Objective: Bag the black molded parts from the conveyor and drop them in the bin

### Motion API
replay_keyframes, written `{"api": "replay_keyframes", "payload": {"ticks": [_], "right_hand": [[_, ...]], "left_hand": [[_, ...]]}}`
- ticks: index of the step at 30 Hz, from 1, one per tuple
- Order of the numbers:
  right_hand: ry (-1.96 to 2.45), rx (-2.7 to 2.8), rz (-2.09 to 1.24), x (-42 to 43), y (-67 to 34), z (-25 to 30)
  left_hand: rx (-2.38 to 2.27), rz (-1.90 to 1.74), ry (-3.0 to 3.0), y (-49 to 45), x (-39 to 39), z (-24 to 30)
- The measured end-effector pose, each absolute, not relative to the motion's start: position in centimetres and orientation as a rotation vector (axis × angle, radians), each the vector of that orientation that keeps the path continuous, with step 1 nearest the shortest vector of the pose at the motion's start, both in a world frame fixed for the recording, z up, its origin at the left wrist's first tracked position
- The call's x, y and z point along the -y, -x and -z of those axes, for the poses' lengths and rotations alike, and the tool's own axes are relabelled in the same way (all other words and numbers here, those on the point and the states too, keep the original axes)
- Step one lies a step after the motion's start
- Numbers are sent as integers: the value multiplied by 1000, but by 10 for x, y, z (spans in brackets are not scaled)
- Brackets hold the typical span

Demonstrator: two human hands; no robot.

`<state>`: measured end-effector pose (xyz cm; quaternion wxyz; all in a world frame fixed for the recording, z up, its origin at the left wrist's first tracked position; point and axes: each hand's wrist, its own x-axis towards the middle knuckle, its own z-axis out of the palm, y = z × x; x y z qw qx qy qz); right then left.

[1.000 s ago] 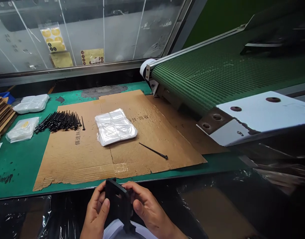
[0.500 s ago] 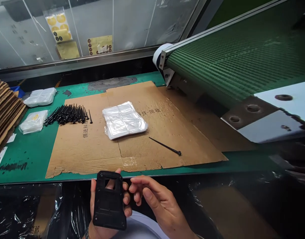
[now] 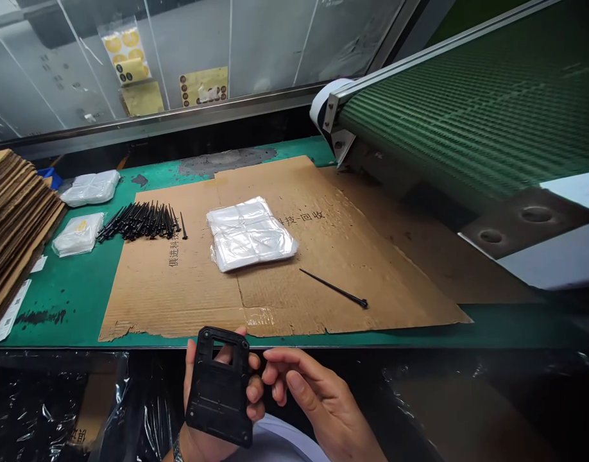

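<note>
In the head view, a flat black plastic casing with a rectangular window near its top lies in my left hand. The fingers wrap around its right edge and the thumb side shows at its left. Just right of the casing is my right hand, its fingers loosely bent and apart, with nothing seen in them. Beyond the hands, a single black stick-like part with a thicker end rests on the cardboard sheet. A stack of clear plastic bags sits mid-sheet.
Many black stick-like parts lie piled at the left. More bag stacks and a tall cardboard stack stand beyond them on the green table. A green conveyor belt slopes in from the right.
The whole view has shifted slightly, so everything appears further right. The casing is tilted a little differently in my left hand; both hands otherwise keep nearly the same pose.
</note>
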<state>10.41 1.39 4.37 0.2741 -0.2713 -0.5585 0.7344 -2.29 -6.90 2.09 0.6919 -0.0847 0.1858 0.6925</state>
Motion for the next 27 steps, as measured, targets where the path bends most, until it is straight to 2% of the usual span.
{"api": "replay_keyframes", "payload": {"ticks": [3, 6, 9, 12, 14, 18, 24, 27], "right_hand": [[779, 1538, -1929, -14, -106, -42], [834, 1590, -1809, -21, -107, -37], [842, 1682, -1670, -40, -105, -35], [858, 1853, -1469, -72, -93, -38], [865, 2030, -1222, -96, -79, -40], [862, 2312, -782, -137, -44, -38], [891, 2431, -673, -176, -7, -24], [909, 2440, -735, -196, 1, -20]], "left_hand": [[-782, -1605, 96, 33, 64, -21], [-1422, -1640, -307, 50, 48, -23], [-1909, -1358, -812, 64, 23, -29], [-2195, -955, -1121, 68, -3, -34], [-2297, -807, -1190, 66, -15, -32], [-2341, -777, -1238, 61, -26, -26], [-2403, -749, -1219, 71, -19, -19], [-2321, -966, -1180, 84, -21, -14]]}}
